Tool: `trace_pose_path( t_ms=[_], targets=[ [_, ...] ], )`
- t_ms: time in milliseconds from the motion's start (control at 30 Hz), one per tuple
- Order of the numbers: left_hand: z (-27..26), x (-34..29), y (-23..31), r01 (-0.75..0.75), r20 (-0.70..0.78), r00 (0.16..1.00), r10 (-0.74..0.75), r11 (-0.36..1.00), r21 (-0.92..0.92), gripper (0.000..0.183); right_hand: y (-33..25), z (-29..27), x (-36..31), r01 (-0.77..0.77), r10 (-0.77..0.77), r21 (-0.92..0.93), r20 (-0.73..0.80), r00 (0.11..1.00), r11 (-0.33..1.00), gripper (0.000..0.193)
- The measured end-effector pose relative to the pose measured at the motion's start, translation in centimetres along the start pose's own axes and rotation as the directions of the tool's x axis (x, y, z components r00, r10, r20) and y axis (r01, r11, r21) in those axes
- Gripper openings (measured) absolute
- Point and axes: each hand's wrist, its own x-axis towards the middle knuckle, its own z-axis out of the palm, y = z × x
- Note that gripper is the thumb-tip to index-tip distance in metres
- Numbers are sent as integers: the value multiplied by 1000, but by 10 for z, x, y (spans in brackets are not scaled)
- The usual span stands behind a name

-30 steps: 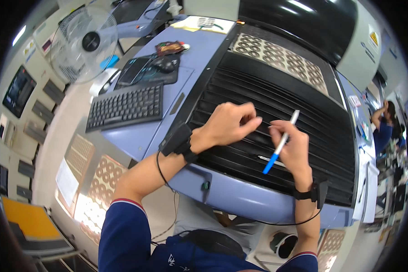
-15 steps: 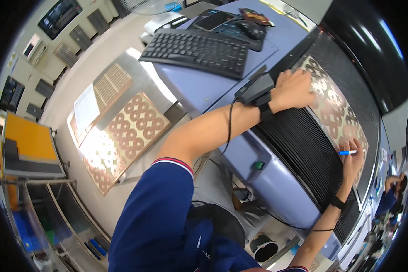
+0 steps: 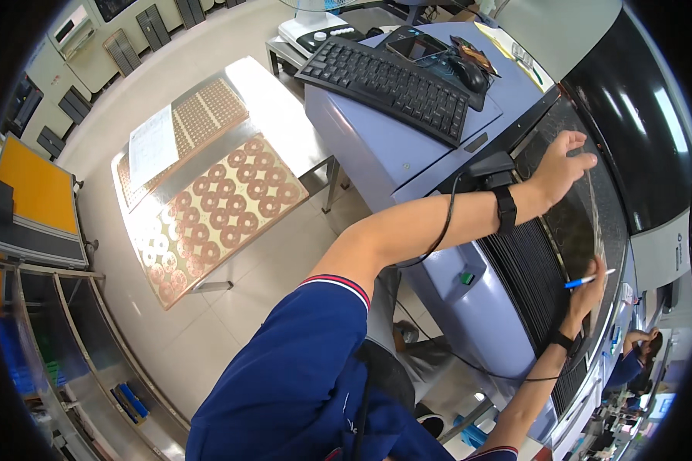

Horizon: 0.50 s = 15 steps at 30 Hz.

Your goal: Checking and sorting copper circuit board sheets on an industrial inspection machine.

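A thin panel (image 3: 569, 230) stands tilted nearly edge-on above the dark machine bed, its darker face toward me. My left hand (image 3: 560, 173) is at the panel's far end, thumb and forefinger spread with nothing between them; whether its other fingers touch the panel is hidden. My right hand (image 3: 587, 293) grips the panel's nearer end. A blue and white pen (image 3: 579, 283) is tucked in that hand's fingers. Black bands circle both wrists, and a cable runs from the left one.
Ribbed black bellows (image 3: 521, 265) lie beneath my arms on the blue-grey machine. A keyboard (image 3: 392, 84) and mouse (image 3: 470, 75) rest on its top. Copper-ringed panels (image 3: 231, 200) lie on a metal table to the left. A dark glossy cover (image 3: 630, 115) rises beyond; a co-worker (image 3: 630, 361) is at far right.
The panel has gone from lying flat, copper rings up, to standing tilted on edge. My left hand has moved right and its fingers have spread. The view has shifted.
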Motion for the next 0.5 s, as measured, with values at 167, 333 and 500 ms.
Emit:
trace_pose_path(
  t_ms=[167, 333, 500],
  targets=[
    [20, -95, 1, -164, 338, 939, -68, 775, 611, 116, -98, -50, -31, 3, -18, -84, -172, 985, 996, 21],
    [-16, -171, 91, -324, 245, 945, 218, 496, 806, 46, -176, -107, -115, -86, 103, 517, -5, 995, 852, 75],
    [-81, -178, 112, -99, 122, 993, -4, 564, 820, 36, -77, -135, -147, -396, 496, 781, 129, 859, 483, 67]
  ],
)
